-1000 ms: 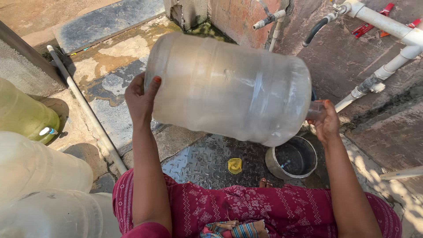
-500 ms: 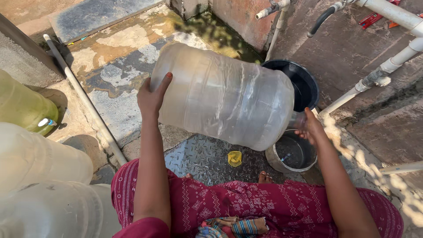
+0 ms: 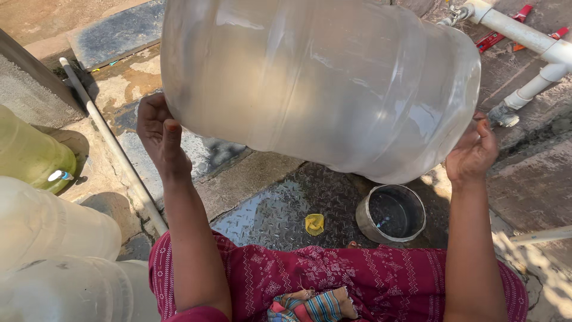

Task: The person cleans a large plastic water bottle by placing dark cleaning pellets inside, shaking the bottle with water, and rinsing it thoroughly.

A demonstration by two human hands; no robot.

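A large clear plastic water jug (image 3: 316,83) lies on its side in the air, filling the upper middle of the head view. My left hand (image 3: 159,136) grips its base end at the left. At the right, my right hand (image 3: 473,149) holds the neck end, whose mouth is hidden behind the hand. Below the jug a small grey metal pot (image 3: 390,213) with dark water stands on a chequered metal plate (image 3: 271,209). A small yellow cap (image 3: 314,223) lies on the plate beside the pot.
Two clear jugs (image 3: 53,256) and a greenish jug (image 3: 30,152) lie at the left. A thin white pipe (image 3: 113,143) runs across the wet stone floor. White pipes with a tap (image 3: 524,42) stand at the top right. My red patterned garment (image 3: 357,280) covers the bottom.
The jug has come up and closer to the camera with both hands still on it. The dark bucket seen behind it half a second ago is now hidden.
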